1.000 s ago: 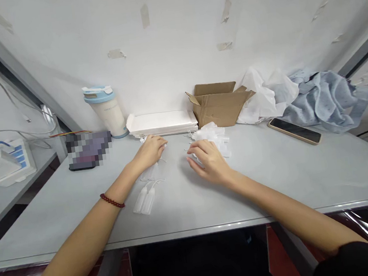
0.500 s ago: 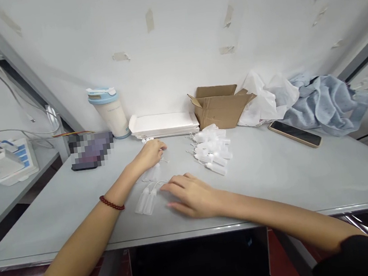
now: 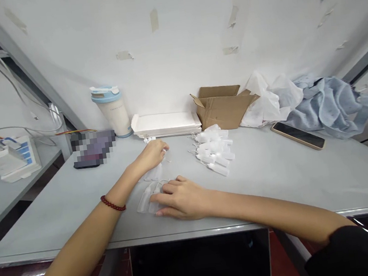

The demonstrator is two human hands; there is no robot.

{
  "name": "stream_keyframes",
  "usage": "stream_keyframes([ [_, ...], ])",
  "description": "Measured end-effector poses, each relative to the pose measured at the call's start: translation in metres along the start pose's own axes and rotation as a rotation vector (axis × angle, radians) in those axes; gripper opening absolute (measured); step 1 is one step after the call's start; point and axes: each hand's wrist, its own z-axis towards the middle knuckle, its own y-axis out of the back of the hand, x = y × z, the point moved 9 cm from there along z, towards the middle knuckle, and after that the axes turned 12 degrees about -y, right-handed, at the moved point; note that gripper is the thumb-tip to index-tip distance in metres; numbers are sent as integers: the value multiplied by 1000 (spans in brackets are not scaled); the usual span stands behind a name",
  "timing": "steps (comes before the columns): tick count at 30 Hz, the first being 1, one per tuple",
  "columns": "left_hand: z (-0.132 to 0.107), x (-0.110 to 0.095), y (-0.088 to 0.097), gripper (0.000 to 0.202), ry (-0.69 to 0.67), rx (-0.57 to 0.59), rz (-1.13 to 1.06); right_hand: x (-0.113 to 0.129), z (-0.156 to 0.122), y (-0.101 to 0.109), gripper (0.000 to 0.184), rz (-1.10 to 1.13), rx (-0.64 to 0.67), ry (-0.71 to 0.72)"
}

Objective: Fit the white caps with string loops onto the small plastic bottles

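Across a grey table (image 3: 296,175), the right hand (image 3: 184,199) is at two bottles (image 3: 144,200), thumb and finger apart; whether the curled left hand (image 3: 151,154) grips anything cannot be told.

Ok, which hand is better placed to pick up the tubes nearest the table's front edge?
Probably the right hand: its fingers reach over one of those tubes. The left hand is farther back, by other tubes.
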Motion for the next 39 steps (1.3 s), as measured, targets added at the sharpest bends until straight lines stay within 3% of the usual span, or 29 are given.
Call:
stream_keyframes([
  [6,-1,-8,16,27,-14,-118,-62,-11,-5,1,44,16,-8,-49],
  [12,-5,-13,29,23,102,-237,-430,-37,-15,10,35,106,-51,-119],
  [16,-8,-19,28,25,179,-238,-681,-62,-23,26,28,230,-222,-147],
  [21,-13,-21,37,25,227,-293,-811,-90,-32,54,16,365,-484,-235],
  [24,-16,-22,34,25,270,-256,-876,-95,-35,62,13,386,-553,-246],
  [30,-15,-32,22,24,220,-179,-1018,-92,-31,49,22,415,-497,-189],
  [39,-12,-48,22,22,141,-124,-1028,-96,-26,35,28,461,-406,-194],
])
